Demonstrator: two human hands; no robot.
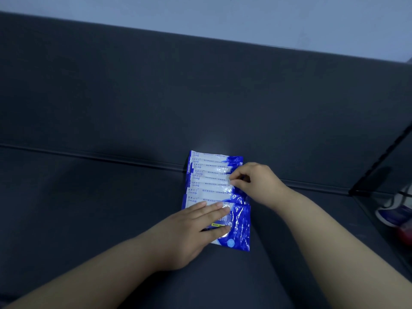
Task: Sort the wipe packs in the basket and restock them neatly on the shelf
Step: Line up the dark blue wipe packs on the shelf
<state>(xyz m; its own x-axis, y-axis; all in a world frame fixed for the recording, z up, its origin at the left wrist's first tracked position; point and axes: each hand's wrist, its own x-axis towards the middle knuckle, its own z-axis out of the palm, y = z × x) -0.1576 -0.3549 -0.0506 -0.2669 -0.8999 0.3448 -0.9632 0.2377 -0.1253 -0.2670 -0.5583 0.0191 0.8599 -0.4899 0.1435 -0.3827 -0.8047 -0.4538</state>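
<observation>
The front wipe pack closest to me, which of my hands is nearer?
Left. The left hand lies flat on the front wipe pack; the right hand is farther back, pinching the right edge of a middle pack.

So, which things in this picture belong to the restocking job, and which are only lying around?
Job: row of blue-and-white plastic wipe packs; dark flat shelf; left hand pressing the front pack; right hand pinching a pack edge.
Lying about: white-and-blue shoe; blurred red object.
</observation>
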